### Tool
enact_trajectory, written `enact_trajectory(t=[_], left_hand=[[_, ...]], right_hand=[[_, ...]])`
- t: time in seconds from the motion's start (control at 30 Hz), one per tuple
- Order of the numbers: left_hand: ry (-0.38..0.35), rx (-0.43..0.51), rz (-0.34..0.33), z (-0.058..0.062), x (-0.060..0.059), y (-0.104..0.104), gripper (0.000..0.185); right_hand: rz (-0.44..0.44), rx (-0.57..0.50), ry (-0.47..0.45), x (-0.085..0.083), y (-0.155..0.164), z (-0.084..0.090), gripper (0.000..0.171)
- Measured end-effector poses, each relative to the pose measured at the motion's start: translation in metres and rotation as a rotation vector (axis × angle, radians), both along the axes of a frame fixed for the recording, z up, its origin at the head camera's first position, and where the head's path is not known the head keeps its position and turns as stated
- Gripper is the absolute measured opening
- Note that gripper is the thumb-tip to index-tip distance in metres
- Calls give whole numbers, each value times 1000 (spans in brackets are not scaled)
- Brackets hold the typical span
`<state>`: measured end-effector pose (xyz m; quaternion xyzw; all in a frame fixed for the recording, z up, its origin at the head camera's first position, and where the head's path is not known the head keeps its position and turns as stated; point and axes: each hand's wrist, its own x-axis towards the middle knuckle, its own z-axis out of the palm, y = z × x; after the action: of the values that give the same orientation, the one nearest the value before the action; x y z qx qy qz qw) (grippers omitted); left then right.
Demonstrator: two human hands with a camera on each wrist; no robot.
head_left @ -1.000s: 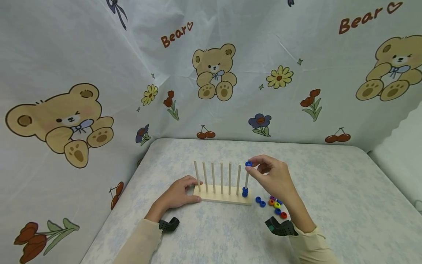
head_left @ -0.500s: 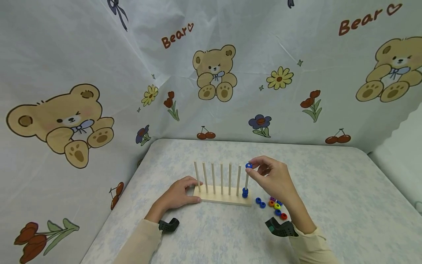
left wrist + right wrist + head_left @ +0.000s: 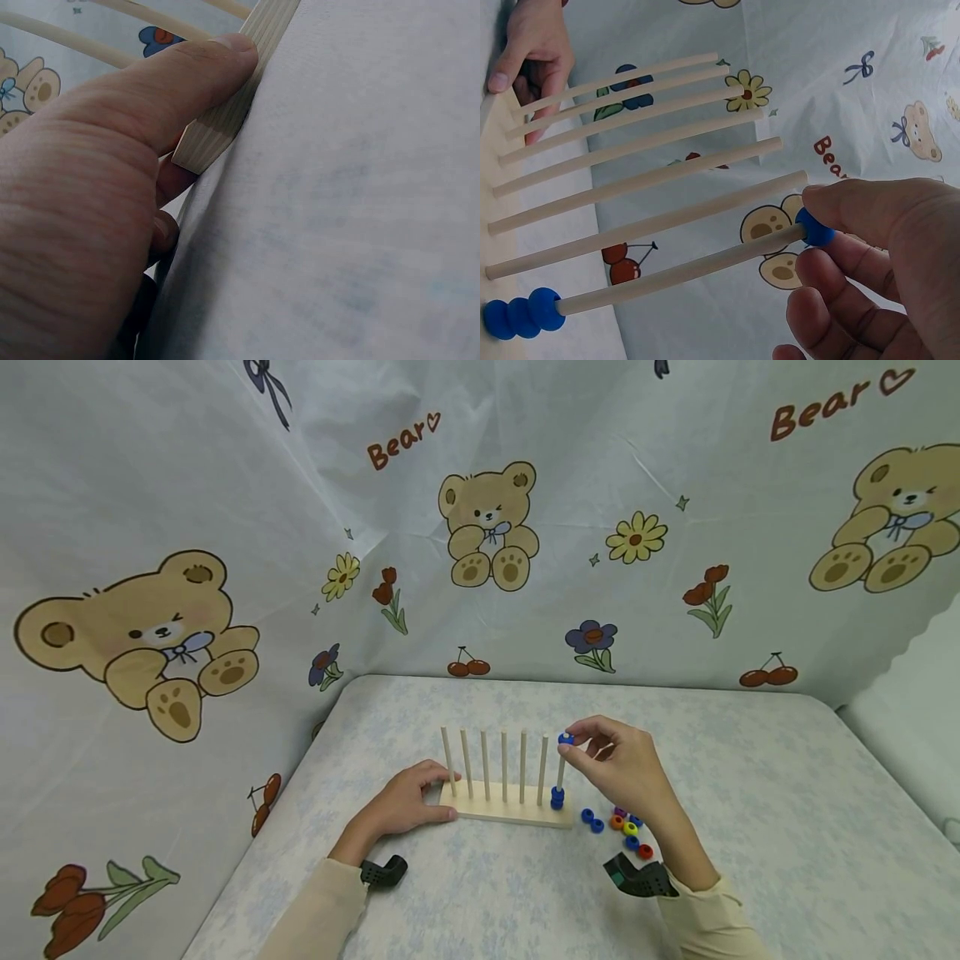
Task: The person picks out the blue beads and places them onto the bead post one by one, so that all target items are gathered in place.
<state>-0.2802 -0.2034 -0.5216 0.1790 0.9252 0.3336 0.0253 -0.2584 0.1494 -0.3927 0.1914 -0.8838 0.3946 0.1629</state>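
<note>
Pinching: the right hand holds a blue bead between thumb and forefinger at the tip of the rightmost peg; the right wrist view shows the peg end already inside the bead's hole.
Bracing: the left hand grips the left end of the rack, thumb along its front edge, fingers curled behind.
Stack: blue beads sit at the foot of that same peg, touching the base.
Loose beads: blue, red, yellow, orange and purple ones lie on the table just right of the rack, near the right wrist.
Risk, jam: the bead looks barely threaded; tilted on release, it could bind on the peg tip instead of sliding down.
Risk, drop: if the pinch opens while the bead is askew, it may slip off the tip, fall and roll among the loose beads or across the table.
Risk, rack: a sideways push on the thin peg could tip or shift the rack, should the left hand loosen.
Head view only: the whole rack with its seven pegs, both hands at once, the loose beads.
Right wrist only: the peg entering the bead, three beads in the stack, the grip of the fingertips.
Left wrist only: the thumb pressed on the rack's corner, close up; no bead is visible there.
</note>
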Motion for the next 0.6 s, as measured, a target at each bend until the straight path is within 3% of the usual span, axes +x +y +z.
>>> enact_trajectory(t=[0.6], left_hand=[[-3, 1, 6, 2, 2, 1, 52]], right_hand=[[-17, 10, 9, 1, 2, 3, 27]])
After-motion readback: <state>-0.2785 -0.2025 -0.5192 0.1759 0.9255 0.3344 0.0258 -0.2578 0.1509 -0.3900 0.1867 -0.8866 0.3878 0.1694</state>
